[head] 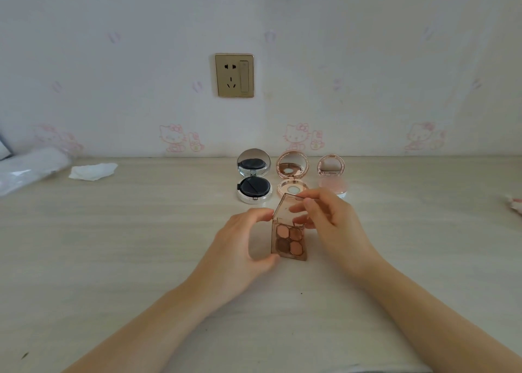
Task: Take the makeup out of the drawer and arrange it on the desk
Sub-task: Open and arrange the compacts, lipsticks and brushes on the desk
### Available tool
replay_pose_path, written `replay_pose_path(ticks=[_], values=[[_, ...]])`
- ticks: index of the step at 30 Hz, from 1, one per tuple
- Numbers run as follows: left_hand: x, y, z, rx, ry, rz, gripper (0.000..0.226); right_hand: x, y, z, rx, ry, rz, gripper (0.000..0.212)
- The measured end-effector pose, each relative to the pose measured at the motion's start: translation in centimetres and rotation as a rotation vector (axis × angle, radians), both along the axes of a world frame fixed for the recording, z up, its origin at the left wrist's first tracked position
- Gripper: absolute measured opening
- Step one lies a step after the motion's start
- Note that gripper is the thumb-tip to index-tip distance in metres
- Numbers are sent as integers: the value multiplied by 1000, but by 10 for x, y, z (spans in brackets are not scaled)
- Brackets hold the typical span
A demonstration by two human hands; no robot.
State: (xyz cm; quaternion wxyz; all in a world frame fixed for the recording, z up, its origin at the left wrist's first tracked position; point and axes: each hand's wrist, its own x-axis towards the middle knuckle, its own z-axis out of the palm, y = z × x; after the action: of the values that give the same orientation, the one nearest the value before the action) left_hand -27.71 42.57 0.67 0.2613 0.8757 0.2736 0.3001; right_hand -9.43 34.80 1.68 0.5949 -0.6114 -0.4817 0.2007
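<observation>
A small brown eyeshadow palette (288, 240) sits in the middle of the pale wood-grain bench (113, 245), held between both hands. Its four hexagonal pans, in peach and brown shades, face up, and its translucent brown lid (285, 207) is raised and tilted back.

The left hand (243, 248) cups the palette's left side: the thumb lies at the near left corner of the base and the fingertips reach the hinge area at the far left, so its grip is clamped on the palette. The right hand (330, 223) comes in from the right, with the thumb and fingers pinching the top edge of the lid; some of its fingers show through the tinted plastic.

Behind the palette, three round compacts stand open in a row near the wall, their mirrored lids upright. The leftmost is a silver cushion compact (253, 186) with a black puff in its base. The middle one is a rose-gold compact (292, 175), its base partly hidden by the palette lid. The rightmost is a pink compact (332, 179), whose base looks soft pink with a white bottom, though the right hand covers part of it.

At the far left of the bench lie a crumpled white tissue (93, 171) and a clear plastic wrap (31, 169). A gold wall socket (234, 75) is set in the cartoon-cat wallpaper (395, 62) above.
</observation>
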Motion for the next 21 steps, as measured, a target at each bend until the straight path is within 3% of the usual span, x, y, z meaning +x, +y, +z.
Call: replay_pose_path(ticks=[9,21], values=[[-15,30,0,-126,103,11,84,-11,19,1,-110,-87,137,38],[-16,45,-1,-190,102,33,85,-15,56,8,-197,-72,122,24]])
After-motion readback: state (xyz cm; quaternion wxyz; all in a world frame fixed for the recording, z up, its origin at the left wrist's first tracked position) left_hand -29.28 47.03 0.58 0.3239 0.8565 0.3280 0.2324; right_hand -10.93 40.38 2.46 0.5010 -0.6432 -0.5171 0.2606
